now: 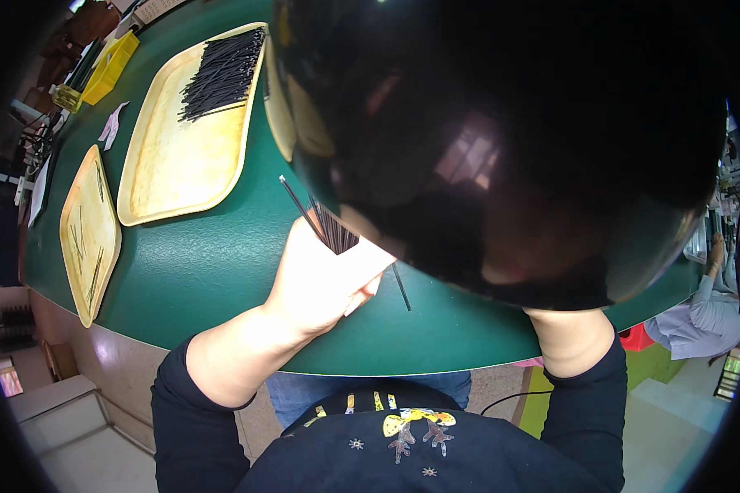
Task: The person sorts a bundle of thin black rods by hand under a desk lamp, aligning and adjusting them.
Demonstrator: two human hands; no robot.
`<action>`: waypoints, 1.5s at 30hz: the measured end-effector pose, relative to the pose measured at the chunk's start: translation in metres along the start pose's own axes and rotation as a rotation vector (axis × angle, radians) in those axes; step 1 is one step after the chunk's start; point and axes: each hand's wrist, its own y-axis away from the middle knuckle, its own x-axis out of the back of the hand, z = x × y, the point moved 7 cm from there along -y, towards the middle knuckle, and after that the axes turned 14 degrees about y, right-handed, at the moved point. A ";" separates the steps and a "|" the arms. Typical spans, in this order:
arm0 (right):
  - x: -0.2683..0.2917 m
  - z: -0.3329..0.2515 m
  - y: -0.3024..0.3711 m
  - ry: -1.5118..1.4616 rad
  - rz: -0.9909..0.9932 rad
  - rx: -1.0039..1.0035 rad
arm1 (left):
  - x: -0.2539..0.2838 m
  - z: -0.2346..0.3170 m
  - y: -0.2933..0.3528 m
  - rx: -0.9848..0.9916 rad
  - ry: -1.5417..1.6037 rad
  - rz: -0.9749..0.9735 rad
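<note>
My left hand (316,279) is closed round a bundle of thin black rods (335,232), whose ends stick up past the fingers. One rod leans out apart from the rest, and another pokes out below the hand. A large glossy black dome (485,164), perhaps a lamp shade, covers much of the view. Behind it my right hand is hidden; only the wrist and forearm (571,337) show below its rim. Past my left hand, a long cream tray (181,177) carries a heap of similar black rods (226,70) at its far end.
All this is on a green table (189,271). At its left edge a smaller cream tray (103,246) holds a few thin rods. A yellow bin (111,67) and a crumpled pink scrap (113,126) lie farther back. Another person (699,320) sits at the far right.
</note>
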 end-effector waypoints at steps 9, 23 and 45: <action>0.004 0.000 -0.001 -0.086 -0.030 -0.137 | -0.014 0.009 0.004 -0.094 -0.127 0.008; -0.007 0.026 0.029 -0.503 0.183 -0.570 | -0.014 0.005 0.005 -0.064 -0.064 -0.051; -0.005 0.026 0.042 -0.322 -0.196 -0.353 | -0.026 -0.013 0.005 0.317 0.230 -0.114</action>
